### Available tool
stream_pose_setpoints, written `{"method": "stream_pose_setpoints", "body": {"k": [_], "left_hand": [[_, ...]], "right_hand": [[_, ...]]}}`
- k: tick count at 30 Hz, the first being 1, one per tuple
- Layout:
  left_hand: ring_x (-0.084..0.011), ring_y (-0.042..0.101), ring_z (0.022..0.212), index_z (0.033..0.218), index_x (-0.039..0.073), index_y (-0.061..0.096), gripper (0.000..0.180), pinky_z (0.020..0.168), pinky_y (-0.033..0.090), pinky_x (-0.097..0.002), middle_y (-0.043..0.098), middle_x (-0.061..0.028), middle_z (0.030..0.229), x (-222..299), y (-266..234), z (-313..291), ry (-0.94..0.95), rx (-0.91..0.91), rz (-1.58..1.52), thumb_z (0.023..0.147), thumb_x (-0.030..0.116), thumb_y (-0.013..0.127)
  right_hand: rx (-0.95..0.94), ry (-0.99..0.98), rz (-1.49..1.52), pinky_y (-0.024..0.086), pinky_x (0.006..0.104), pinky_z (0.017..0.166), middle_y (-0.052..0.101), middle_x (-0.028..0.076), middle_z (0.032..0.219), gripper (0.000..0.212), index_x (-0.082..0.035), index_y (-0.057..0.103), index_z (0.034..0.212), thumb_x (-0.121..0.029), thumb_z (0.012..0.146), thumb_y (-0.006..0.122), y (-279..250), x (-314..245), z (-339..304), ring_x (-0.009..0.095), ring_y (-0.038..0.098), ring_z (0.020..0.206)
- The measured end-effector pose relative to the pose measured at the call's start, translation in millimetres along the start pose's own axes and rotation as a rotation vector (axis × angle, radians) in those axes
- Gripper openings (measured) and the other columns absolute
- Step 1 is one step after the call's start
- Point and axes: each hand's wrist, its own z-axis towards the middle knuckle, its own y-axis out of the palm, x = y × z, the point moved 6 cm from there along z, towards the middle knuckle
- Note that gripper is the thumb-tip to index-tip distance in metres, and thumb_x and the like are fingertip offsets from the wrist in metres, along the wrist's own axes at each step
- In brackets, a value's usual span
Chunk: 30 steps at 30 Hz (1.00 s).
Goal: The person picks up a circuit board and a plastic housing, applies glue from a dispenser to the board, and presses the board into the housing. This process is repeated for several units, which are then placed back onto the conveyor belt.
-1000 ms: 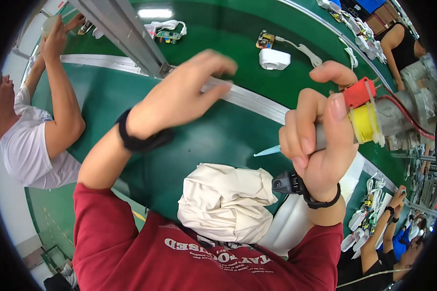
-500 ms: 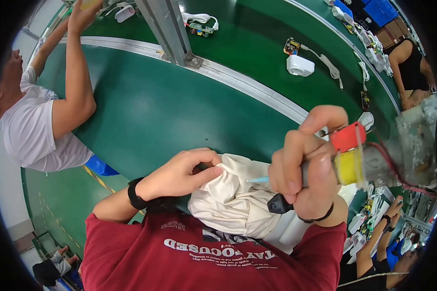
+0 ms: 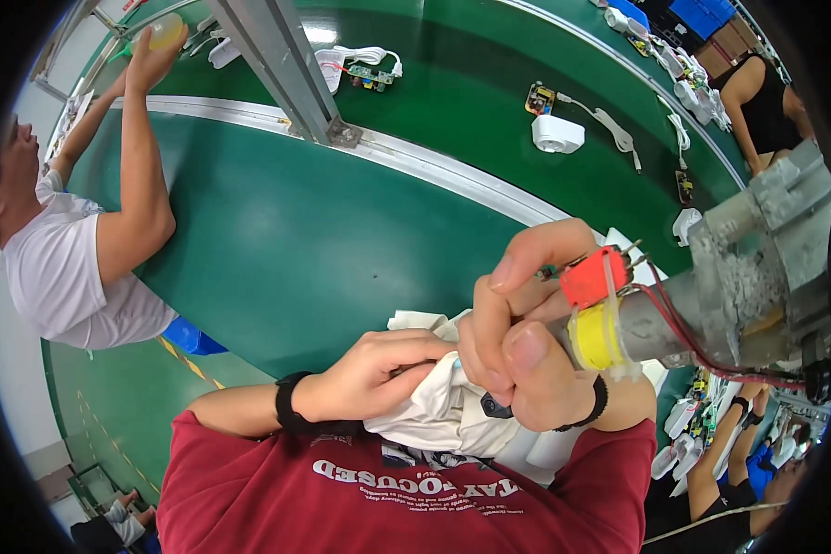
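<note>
My right hand (image 3: 517, 332) is closed around the grip of a grey metal tool (image 3: 711, 295) held up close to the camera, with red and yellow parts and red wires near the fingers. My left hand (image 3: 379, 369), with a black wristband, grips a crumpled white cloth (image 3: 443, 406) bunched against my red shirt, right beside the right hand. The cloth's lower part is hidden behind both hands.
A green workbench (image 3: 342, 231) with a pale rail and a grey metal post (image 3: 277, 65) lies ahead. A white round part (image 3: 558, 134), cables and circuit boards lie farther back. A person in a white shirt (image 3: 74, 249) reaches up at left; others work at right.
My left hand came down from in front of the camera to the white cloth and closed on it. The tool in my right hand rose nearer the camera.
</note>
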Motion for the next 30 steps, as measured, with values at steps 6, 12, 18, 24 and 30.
{"method": "stream_pose_setpoints", "body": {"k": [6,12,18,24,30], "left_hand": [[-0.0175,0.063,0.081,0.105,-0.002,0.063,0.018,0.07,0.049,-0.0296,0.066,-0.0105,0.093,-11.8,-10.5,-9.1,0.058,0.018,0.237,0.09,-0.002,0.053],[-0.0227,0.062,0.077,0.102,0.0,0.064,0.018,0.065,0.047,-0.0312,0.064,-0.0112,0.089,-27.5,-26.0,-19.6,-0.182,0.254,-0.13,0.086,-0.003,0.055],[-0.0237,0.062,0.076,0.1,0.0,0.064,0.017,0.064,0.048,-0.0316,0.064,-0.0109,0.089,-6.6,-16.3,-13.3,0.015,0.109,0.004,0.085,-0.004,0.057],[-0.0241,0.058,0.078,0.098,0.003,0.063,0.017,0.067,0.048,-0.0337,0.06,-0.0082,0.086,-4.5,-19.9,-17.8,0.102,-0.041,0.433,0.081,-0.001,0.061],[-0.0229,0.056,0.08,0.101,0.005,0.059,0.02,0.072,0.049,-0.0319,0.054,-0.0063,0.082,20.4,-31.3,-19.2,0.267,-0.169,0.789,0.082,0.007,0.064]], "right_hand": [[0.04,0.013,-0.022,0.032,0.024,0.041,0.045,0.004,0.058,0.035,-0.009,0.03,0.113,-0.029,0.096,0.052,5.7,-0.3,11.7,0.008,0.036,0.041],[0.118,-0.065,0.048,0.03,0.0237,0.039,0.043,0.003,0.056,0.035,-0.008,0.03,0.112,-0.032,0.096,0.051,9.3,-1.4,21.9,0.007,0.034,0.039],[0.058,-0.04,-0.008,0.027,0.0233,0.036,0.041,0.002,0.054,0.036,-0.008,0.03,0.112,-0.034,0.097,0.049,21.6,2.3,16.9,0.007,0.032,0.036],[0.214,-0.147,0.081,0.025,0.0227,0.035,0.038,0.001,0.053,0.032,-0.008,0.032,0.112,-0.033,0.098,0.046,3.8,-4.7,25.8,0.007,0.029,0.036],[0.327,-0.186,0.027,0.023,0.0219,0.034,0.035,0.0,0.053,0.028,-0.007,0.035,0.112,-0.03,0.099,0.043,-20.7,-9.7,36.9,0.006,0.028,0.035]]}}
